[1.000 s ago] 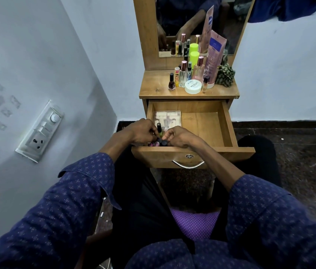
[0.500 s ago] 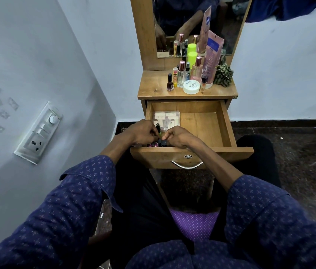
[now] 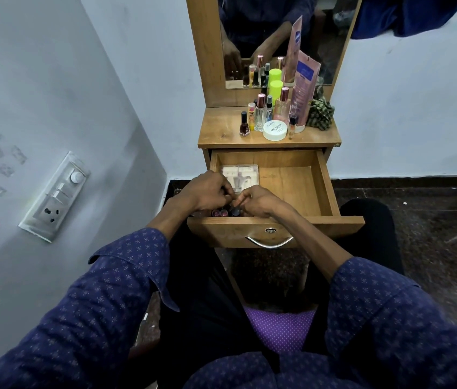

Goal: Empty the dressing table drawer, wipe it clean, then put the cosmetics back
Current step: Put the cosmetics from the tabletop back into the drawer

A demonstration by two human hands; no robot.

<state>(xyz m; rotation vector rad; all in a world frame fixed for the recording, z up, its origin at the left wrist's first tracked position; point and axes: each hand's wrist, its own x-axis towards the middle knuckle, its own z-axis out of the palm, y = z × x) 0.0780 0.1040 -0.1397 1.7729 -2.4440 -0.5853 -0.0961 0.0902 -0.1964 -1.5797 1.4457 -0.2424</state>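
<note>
From the head camera we see the drawer [image 3: 291,175] pulled fully out beneath the wooden surface [image 3: 221,130], its front edge reaching over our lap. Our left hand [image 3: 207,190] and right hand [image 3: 258,202] meet at the drawer's front left corner, both with fingers curled down among small bottles [image 3: 223,212] standing against the front wall; the left grip seems pinched on something small, but we cannot tell what, and we cannot tell whether the right one holds a bottle or only touches it. Behind the hands, a clear flat box [image 3: 245,174] lies at the back left corner. The right half of the drawer floor is bare wood from front wall to back wall. On the surface above, cosmetics crowd the middle and right: a dark nail polish [image 3: 244,124] nearest the left, a white round jar [image 3: 275,130] near the front edge, a pink tube [image 3: 303,94] leaning on the mirror [image 3: 331,37], and a green checked cloth [image 3: 321,112] at the back right corner. The left end of the surface is bare.
</note>
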